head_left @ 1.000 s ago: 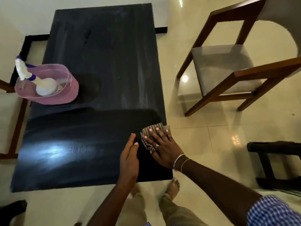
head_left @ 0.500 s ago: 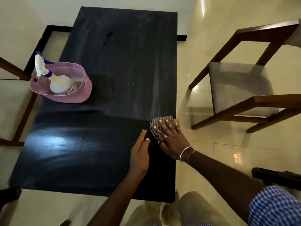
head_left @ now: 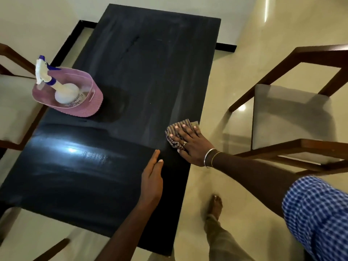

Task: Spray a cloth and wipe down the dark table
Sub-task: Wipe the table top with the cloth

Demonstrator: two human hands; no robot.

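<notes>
A long dark table [head_left: 131,76] runs away from me. My right hand [head_left: 192,144] lies flat on a striped cloth [head_left: 176,129] at the table's right edge, fingers spread and pressing it down. My left hand [head_left: 152,178] rests flat on the tabletop just to the left, holding nothing. A white spray bottle [head_left: 60,87] with a purple trigger stands in a pink basket [head_left: 90,108] at the table's left side. The near part of the tabletop looks glossy; the far part shows pale streaks.
A wooden chair with a grey seat [head_left: 290,117] stands to the right of the table. Another chair [head_left: 13,102] is at the left edge. My foot [head_left: 216,204] is on the shiny tiled floor beside the table.
My right hand has slid the cloth a little farther along the right edge. The view has shifted as I stepped forward; my left hand stays flat beside it.
</notes>
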